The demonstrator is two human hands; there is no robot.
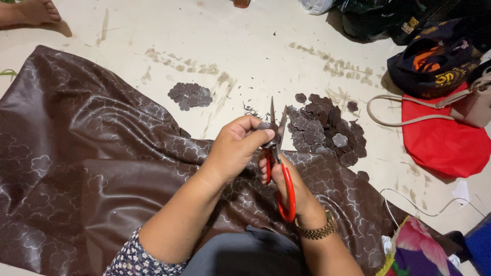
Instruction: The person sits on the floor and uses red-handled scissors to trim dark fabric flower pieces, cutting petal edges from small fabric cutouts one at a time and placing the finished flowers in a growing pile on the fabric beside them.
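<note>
My left hand pinches a small brown flower-shaped cutout between thumb and fingers. My right hand grips red-handled scissors, whose blades point up and away, spread around the cutout. Both hands hover over a large glossy dark-brown sheet embossed with flower outlines, spread across the floor and my lap. A gold-coloured watch sits on my right wrist.
A large pile of brown cutouts lies just beyond the scissors, a smaller pile farther left. Right: a red cloth, a beige handbag, dark bags, a white cord. Another person's foot at top left.
</note>
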